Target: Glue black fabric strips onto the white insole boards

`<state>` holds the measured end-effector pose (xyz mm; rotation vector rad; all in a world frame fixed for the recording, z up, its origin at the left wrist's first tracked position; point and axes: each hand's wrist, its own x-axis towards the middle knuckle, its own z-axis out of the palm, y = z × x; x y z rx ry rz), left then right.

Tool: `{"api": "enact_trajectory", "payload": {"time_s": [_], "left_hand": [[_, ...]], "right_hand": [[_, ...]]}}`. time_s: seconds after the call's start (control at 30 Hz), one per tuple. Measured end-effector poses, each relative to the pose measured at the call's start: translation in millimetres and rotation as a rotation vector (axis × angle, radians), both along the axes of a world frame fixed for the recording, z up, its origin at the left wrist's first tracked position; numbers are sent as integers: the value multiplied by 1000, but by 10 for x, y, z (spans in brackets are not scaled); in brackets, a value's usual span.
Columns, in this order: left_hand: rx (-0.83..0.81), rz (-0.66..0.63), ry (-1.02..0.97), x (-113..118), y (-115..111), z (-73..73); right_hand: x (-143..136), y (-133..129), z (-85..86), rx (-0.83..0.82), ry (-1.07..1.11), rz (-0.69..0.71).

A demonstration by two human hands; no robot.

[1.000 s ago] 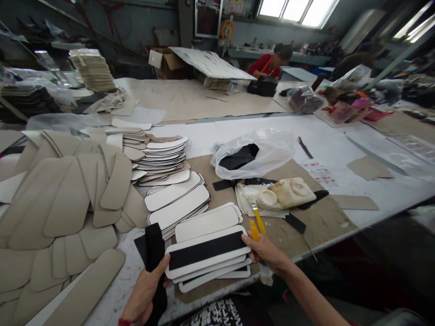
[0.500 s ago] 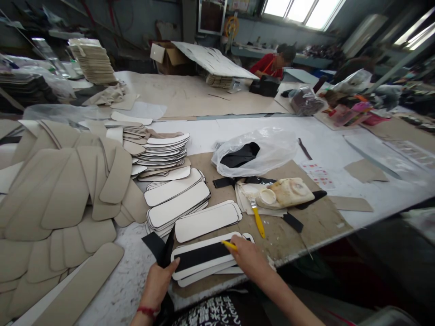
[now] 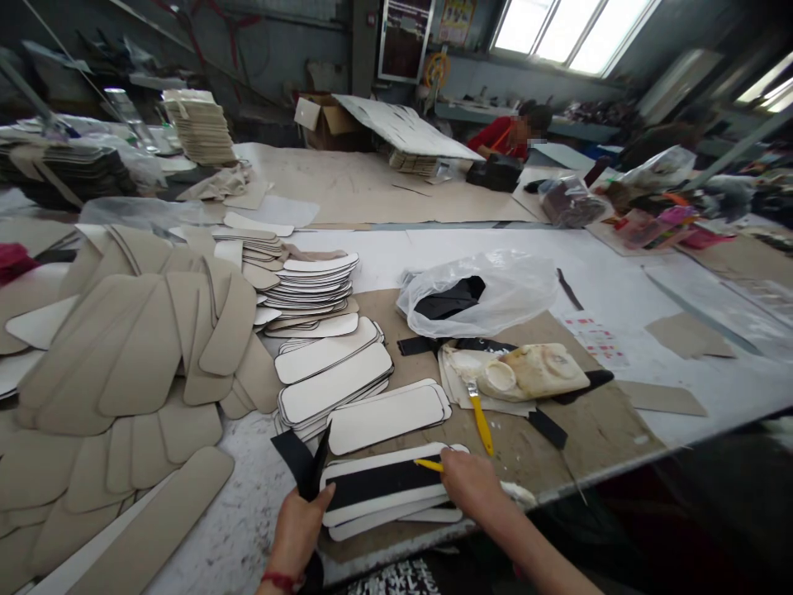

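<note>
A black strip [image 3: 377, 483] lies along the top white rounded panel [image 3: 402, 498] of a small stack near the table's front edge. My left hand [image 3: 298, 521] is at the strip's left end, its thumb on the strip and black strips [image 3: 294, 459] held in its fingers. At the panel's right end, my right hand [image 3: 472, 483] is closed round a yellow-handled tool [image 3: 429, 465], whose tip lies over the strip. What the tool's other end looks like is hidden by the hand. Another yellow-handled brush [image 3: 481, 420] rests beside a stained glue container [image 3: 545, 372].
Stacked white panels [image 3: 338, 382] stand behind the work. Many beige panels [image 3: 136, 347] cover the left side. A clear plastic bag [image 3: 514, 285] with black pieces lies behind the glue container. A person in red [image 3: 496, 136] is across the table.
The view has shifted, so most things appear slightly lower and further right. My right hand and its tool sit a little further right along the panel; my left hand keeps its place.
</note>
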<state>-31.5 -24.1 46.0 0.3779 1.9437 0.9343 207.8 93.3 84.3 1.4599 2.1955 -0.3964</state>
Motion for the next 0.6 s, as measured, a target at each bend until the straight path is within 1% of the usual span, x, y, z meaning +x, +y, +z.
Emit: {"api": "enact_trajectory", "payload": {"time_s": [0.1,0.17,0.23,0.3,0.37,0.43,0.53,0.6], "left_hand": [[-58,-46,18,1,-15,-3],[-77,-85,29,-1,-35,36],[-85,-95,60,-19,-67,101],[-109,-52,115,-63,-92,171],[-120,4,155,-127,-73,236],[-75,26,155,-199,22,291],[2,33,122,-285,294,339],[0,60,104,-314,495,338]], "right_hand": [[256,181,146,16,-28,-125],[387,311,245,34,23,-205],[479,432,343,68,160,-258],[519,525,434,103,371,-305],[499,581,512,115,613,-354],[414,604,560,124,822,-365],[181,592,550,128,1006,-360],[-19,555,490,82,1076,-436]]}}
